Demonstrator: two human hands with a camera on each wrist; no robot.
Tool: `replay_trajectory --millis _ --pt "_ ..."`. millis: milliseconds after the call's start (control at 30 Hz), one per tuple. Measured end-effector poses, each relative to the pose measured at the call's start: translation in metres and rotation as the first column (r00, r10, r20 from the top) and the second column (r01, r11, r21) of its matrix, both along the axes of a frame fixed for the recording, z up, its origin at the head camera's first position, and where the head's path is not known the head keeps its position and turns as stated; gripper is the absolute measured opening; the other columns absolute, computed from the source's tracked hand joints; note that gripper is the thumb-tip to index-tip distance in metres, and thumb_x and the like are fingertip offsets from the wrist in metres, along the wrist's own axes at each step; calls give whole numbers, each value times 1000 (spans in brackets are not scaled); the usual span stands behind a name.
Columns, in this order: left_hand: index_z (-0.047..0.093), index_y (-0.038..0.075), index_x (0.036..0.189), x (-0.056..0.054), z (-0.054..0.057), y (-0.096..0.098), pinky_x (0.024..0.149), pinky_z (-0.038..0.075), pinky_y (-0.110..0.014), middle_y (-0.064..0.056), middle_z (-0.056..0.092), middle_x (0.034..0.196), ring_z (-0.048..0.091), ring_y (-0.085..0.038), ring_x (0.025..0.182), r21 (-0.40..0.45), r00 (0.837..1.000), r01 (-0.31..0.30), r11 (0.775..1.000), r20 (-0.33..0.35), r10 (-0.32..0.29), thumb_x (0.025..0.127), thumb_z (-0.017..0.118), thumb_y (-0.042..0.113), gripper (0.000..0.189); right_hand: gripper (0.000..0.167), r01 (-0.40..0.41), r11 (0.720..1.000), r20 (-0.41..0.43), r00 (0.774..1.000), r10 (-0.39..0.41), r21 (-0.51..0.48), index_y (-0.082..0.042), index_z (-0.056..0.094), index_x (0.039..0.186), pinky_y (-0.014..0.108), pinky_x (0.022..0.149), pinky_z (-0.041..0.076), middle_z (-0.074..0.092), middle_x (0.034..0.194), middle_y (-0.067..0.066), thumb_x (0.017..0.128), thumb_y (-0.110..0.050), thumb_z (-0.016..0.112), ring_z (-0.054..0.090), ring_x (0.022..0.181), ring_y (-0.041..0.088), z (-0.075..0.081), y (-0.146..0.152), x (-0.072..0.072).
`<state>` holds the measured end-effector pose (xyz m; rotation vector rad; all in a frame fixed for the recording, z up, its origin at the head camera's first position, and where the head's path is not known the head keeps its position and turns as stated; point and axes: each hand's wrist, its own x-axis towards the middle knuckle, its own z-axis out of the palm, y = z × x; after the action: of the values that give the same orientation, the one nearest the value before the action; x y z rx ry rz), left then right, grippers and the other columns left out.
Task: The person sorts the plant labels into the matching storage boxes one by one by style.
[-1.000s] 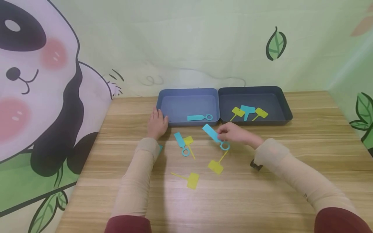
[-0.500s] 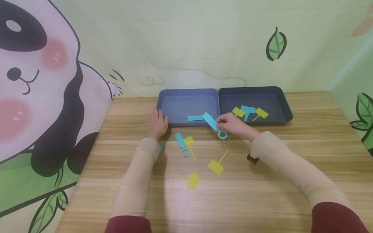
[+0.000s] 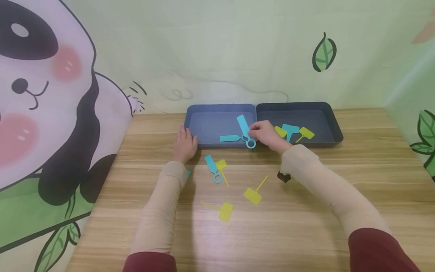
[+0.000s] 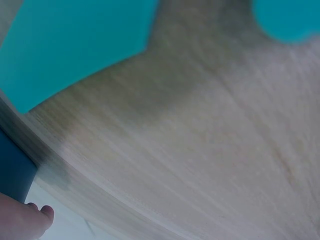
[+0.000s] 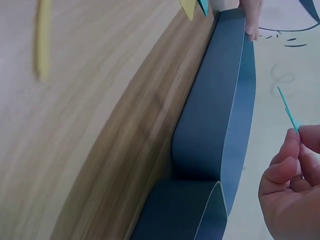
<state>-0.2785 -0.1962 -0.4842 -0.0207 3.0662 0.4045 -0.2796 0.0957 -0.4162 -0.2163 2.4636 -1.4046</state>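
My right hand (image 3: 268,134) pinches a light-blue plastic tag with a ring end (image 3: 242,124) between thumb and fingers, over the front right part of the blue tray (image 3: 210,145). The right wrist view shows this tag edge-on above the tray's rim. Inside the blue tray lies another blue ring tag (image 3: 229,138), its ring partly overlapped by the held one. My left hand (image 3: 185,145) rests on the blue tray's front left corner with fingers extended. Beneath the left forearm, a further blue tag (image 4: 75,45) shows in the left wrist view, mostly hidden from the head camera.
A dark tray (image 3: 334,122) adjoins the blue tray on the right, holding a blue tag (image 3: 290,128) and yellow tags (image 3: 307,133). On the wooden table (image 3: 289,226) lie a blue ring tag (image 3: 210,163) and several yellow tags (image 3: 253,196). A panda-printed cloth (image 3: 217,56) hangs behind.
My right hand has carried the blue ring tag from above the table forward over the blue tray, and the tag has turned more upright in view. The left hand has stayed on the tray corner.
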Motion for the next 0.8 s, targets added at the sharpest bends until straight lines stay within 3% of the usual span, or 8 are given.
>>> replay_trajectory --millis 267,533,800 --pt "14 -6 139 1 0 1 111 12 -44 -22 3 147 9 -35 135 9 1000 -1 1000 14 0 94 19 37 62 29 97 995 3 995 -97 29 2 57 111 28 69 47 58 99 14 85 -12 53 52 74 17 -1 -13 -14" --pt "15 -6 139 1 1 0 110 12 -44 -22 4 147 10 -34 135 23 1000 -1 1000 -3 1 94 19 37 62 40 175 983 -34 984 -173 57 -6 51 122 25 55 39 45 66 2 83 -10 53 40 56 14 -8 -21 -26" --pt "15 -5 139 1 2 0 110 13 -45 -22 2 147 9 -34 136 19 1000 -5 1000 5 5 94 19 37 62 38 222 971 -109 971 -212 86 -4 55 114 23 54 38 52 69 5 77 -2 49 44 58 13 -15 -27 -33"
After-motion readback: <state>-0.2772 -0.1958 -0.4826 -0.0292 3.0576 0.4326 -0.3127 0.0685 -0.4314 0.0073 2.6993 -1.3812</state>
